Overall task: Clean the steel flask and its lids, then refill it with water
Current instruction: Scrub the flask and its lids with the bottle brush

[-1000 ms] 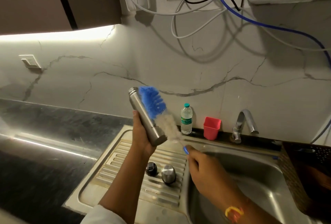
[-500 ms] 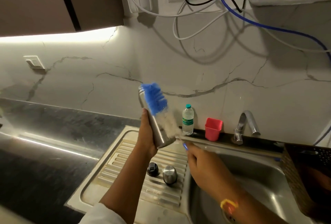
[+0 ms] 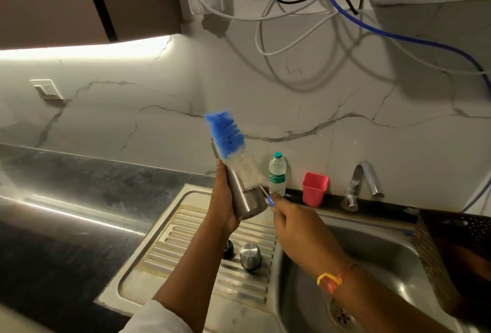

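Observation:
My left hand (image 3: 221,205) grips the steel flask (image 3: 245,195), held tilted above the sink's drainboard with its mouth up and to the left. My right hand (image 3: 297,229) holds the handle of a bottle brush (image 3: 231,146) with blue and white bristles. The brush lies along the outside of the flask, its blue tip past the flask's mouth, which it hides. Two lids rest on the ribbed drainboard (image 3: 186,242) below: a steel cap (image 3: 250,255) and a smaller dark lid (image 3: 229,249).
A steel sink basin (image 3: 372,266) with a drain lies lower right, a tap (image 3: 362,183) behind it. A small plastic water bottle (image 3: 277,173) and a red cup (image 3: 314,189) stand on the ledge. A dark perforated basket (image 3: 457,253) sits at the right. Cables hang above.
The flask has swung more upright and to the right. The brush has slid up along it, so its blue tip now reaches past the mouth.

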`<action>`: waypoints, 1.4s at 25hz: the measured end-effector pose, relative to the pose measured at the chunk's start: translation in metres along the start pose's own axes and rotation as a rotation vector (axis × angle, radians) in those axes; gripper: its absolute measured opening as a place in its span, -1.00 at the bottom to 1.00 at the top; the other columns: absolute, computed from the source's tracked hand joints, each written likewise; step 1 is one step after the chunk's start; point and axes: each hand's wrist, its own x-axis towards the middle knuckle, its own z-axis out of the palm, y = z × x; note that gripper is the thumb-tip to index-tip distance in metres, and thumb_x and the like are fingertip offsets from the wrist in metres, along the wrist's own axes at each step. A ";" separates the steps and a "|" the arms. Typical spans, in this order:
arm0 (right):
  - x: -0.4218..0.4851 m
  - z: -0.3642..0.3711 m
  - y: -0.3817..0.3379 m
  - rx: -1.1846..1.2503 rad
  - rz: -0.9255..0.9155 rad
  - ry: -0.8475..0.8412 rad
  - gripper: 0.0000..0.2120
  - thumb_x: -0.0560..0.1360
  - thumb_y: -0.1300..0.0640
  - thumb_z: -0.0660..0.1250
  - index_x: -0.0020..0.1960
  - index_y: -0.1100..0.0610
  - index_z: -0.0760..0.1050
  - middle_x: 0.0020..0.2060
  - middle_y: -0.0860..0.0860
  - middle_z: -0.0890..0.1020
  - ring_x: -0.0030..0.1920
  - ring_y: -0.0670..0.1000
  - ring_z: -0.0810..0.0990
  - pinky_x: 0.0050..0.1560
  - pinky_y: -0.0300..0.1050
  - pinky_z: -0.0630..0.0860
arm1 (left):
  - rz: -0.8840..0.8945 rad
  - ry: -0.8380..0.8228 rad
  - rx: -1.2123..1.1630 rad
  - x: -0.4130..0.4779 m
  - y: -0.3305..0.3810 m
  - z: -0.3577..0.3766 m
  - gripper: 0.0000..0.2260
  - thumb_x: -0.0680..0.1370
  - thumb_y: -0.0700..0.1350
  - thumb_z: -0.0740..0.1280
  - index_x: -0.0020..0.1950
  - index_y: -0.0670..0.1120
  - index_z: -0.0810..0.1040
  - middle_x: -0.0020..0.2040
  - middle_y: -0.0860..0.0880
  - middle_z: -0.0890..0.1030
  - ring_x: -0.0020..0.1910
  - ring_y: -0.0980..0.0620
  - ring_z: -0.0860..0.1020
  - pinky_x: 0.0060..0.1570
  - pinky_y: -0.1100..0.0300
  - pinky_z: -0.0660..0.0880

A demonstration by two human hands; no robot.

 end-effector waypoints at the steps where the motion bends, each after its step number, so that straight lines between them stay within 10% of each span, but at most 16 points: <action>1: -0.001 -0.001 0.002 0.016 -0.019 -0.002 -0.61 0.67 -0.01 0.11 0.49 -0.14 0.32 -0.17 0.01 0.66 -0.19 -0.01 0.61 -0.19 -0.06 0.53 | 0.009 -0.002 -0.042 0.001 0.005 -0.001 -0.36 0.57 0.42 0.12 0.32 -0.06 0.57 0.08 -0.15 0.71 -0.04 -0.12 0.71 0.00 -0.06 0.61; 10: 0.000 0.001 0.013 0.044 -0.076 -0.006 -0.62 0.66 -0.03 0.13 0.47 -0.13 0.36 -0.28 -0.02 0.61 -0.30 -0.03 0.57 -0.29 -0.03 0.51 | -0.016 0.067 -0.301 0.029 0.025 -0.039 -0.45 0.60 0.33 0.23 0.45 0.01 0.49 0.32 -0.19 0.62 0.30 -0.26 0.59 0.39 -0.34 0.39; 24: 0.034 0.016 -0.008 0.006 -0.039 -0.065 -0.74 0.66 0.02 0.12 0.22 0.02 0.52 -0.35 -0.07 0.51 -0.34 -0.05 0.50 -0.33 -0.13 0.42 | -0.058 -0.010 -0.071 0.026 0.013 -0.039 -0.33 0.57 0.41 0.20 0.41 -0.09 0.50 0.06 -0.18 0.69 -0.10 -0.13 0.69 -0.16 0.00 0.64; 29: 0.010 0.023 -0.010 0.015 -0.015 -0.188 -0.77 0.66 0.00 0.11 0.10 0.00 0.53 -0.31 -0.05 0.56 -0.37 -0.08 0.47 -0.30 -0.08 0.45 | 0.039 0.067 -0.268 0.043 0.035 -0.075 -0.35 0.57 0.42 0.16 0.48 0.00 0.46 0.33 -0.21 0.61 0.27 -0.22 0.61 0.29 -0.24 0.51; 35: 0.038 0.041 -0.034 0.003 -0.026 -0.080 -0.72 0.66 0.04 0.11 0.22 0.06 0.54 -0.24 0.00 0.58 -0.24 0.03 0.56 -0.26 -0.10 0.37 | -0.031 0.040 -0.238 0.046 0.030 -0.084 -0.35 0.58 0.40 0.17 0.47 -0.04 0.49 0.20 -0.15 0.67 0.08 -0.13 0.67 0.00 -0.05 0.62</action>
